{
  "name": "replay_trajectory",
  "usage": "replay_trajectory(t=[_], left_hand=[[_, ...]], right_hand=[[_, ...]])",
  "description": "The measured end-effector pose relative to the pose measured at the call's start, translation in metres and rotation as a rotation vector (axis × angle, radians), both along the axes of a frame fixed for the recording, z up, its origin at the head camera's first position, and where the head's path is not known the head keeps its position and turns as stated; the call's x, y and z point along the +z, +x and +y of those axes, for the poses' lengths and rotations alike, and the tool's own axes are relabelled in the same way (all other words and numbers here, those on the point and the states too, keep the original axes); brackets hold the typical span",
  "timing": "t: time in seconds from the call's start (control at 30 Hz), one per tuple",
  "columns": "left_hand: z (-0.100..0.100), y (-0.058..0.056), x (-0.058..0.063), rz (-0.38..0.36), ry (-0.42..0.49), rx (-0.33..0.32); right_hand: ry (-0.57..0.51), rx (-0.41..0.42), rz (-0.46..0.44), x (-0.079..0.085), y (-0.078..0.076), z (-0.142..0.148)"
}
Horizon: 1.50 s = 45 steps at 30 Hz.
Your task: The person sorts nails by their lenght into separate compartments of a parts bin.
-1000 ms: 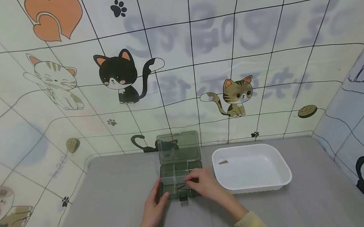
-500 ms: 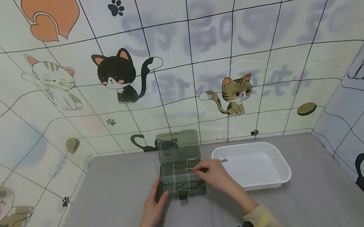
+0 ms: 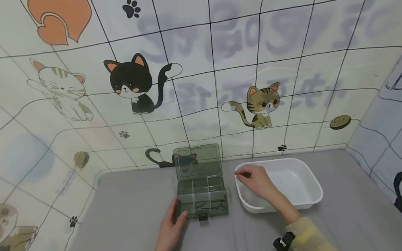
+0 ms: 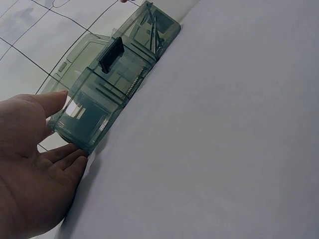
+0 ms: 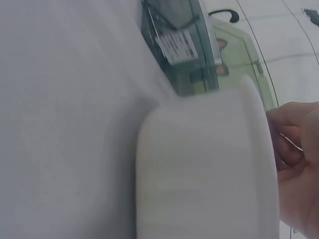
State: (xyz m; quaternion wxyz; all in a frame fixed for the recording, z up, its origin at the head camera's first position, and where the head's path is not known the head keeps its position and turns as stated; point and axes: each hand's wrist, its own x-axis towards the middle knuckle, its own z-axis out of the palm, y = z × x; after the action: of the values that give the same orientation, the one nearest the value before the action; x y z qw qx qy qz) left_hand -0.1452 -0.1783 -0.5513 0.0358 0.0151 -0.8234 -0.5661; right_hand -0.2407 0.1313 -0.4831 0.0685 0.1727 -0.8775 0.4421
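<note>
A dark-green clear compartment box point(image 3: 186, 208) stands on the table with its lid point(image 3: 204, 163) raised at the back. My left hand point(image 3: 170, 227) holds its front left corner; in the left wrist view the thumb lies in front and the fingers low at the side. Thin dark nails or screws point(image 3: 219, 206) lie in the front right and front middle compartments. My right hand point(image 3: 259, 182) is over the left end of a white tray point(image 3: 298, 189), thumb and index finger together near its back left corner. Whether they pinch anything is too small to tell. The tray's wall hides the fingertips in the right wrist view.
The tray stands just right of the box, with a narrow gap between. Under both is a grey tablecloth point(image 3: 124, 230). A wall sheet point(image 3: 198, 101) printed with cats rises directly behind the table. A black watch point(image 3: 284, 242) is on the right wrist.
My right hand has moved right, from above the box's right compartments to the tray's left end. It covers the small brass-coloured screws seen there before. My left hand stays at the box.
</note>
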Motion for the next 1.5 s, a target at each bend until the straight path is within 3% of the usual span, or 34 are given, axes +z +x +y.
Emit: replay_trajectory(t=[0.23, 0.3, 0.43, 0.6, 0.7, 0.83, 1.27, 1.5], left_hand=[[0.008, 0.011, 0.034, -0.004, 0.018, 0.002], [0.009, 0.012, 0.039, -0.008, 0.013, -0.007], [0.008, 0.011, 0.036, -0.008, 0.027, -0.011], [0.004, 0.005, 0.017, 0.017, 0.043, 0.005], [0.001, 0.003, 0.005, 0.009, 0.035, 0.007], [0.0, 0.002, 0.0, 0.006, 0.026, 0.011], [0.0, -0.001, 0.003, 0.008, 0.034, 0.008], [0.007, 0.01, 0.033, -0.004, 0.034, 0.01]], right_hand=[[0.006, -0.07, -0.077, -0.005, -0.02, 0.011], [0.021, -0.089, -0.078, -0.009, -0.023, 0.013], [0.041, -0.124, -0.088, -0.018, -0.027, 0.016], [0.053, -0.153, -0.097, -0.025, -0.03, 0.022], [0.076, -0.136, -0.114, -0.027, -0.031, 0.026], [0.116, -0.089, -0.117, -0.031, -0.033, 0.029], [0.198, -0.075, -0.127, -0.042, -0.038, 0.032], [0.235, -0.015, -0.103, -0.042, -0.038, 0.026]])
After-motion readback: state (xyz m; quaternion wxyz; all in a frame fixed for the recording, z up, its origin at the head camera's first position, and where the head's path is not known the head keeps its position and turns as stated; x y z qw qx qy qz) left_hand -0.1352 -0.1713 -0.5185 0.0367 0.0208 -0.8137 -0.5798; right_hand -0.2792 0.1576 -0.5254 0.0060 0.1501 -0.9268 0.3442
